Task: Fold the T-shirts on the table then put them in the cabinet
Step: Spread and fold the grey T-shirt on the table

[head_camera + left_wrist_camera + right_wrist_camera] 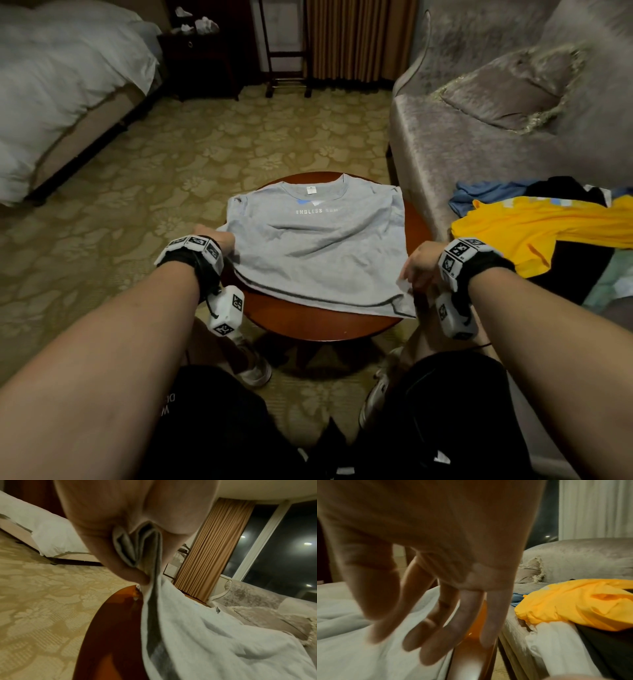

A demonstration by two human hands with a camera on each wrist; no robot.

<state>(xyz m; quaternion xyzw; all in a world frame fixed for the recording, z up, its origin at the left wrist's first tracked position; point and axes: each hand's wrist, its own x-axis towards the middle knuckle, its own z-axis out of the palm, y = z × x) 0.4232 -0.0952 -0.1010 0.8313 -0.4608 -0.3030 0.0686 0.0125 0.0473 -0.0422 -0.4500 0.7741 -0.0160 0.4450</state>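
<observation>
A grey T-shirt (318, 246) lies face up, spread over a small round wooden table (308, 322), its collar at the far side. My left hand (222, 240) grips the shirt's near left edge. In the left wrist view a bunched fold of the grey T-shirt (137, 545) is pinched in my left hand (102, 527). My right hand (418, 267) is at the shirt's near right corner. In the right wrist view my right hand (436, 615) has straight, spread fingers over the grey T-shirt (351, 635) and holds nothing. A yellow T-shirt (534, 226) lies on the sofa.
A grey velvet sofa (445, 137) stands right of the table, with a cushion and a pile of clothes: a blue garment (479, 195), black cloth (565, 274) and the yellow T-shirt (573, 601). A bed (68, 85) stands at the left. Patterned carpet surrounds the table. No cabinet is identifiable.
</observation>
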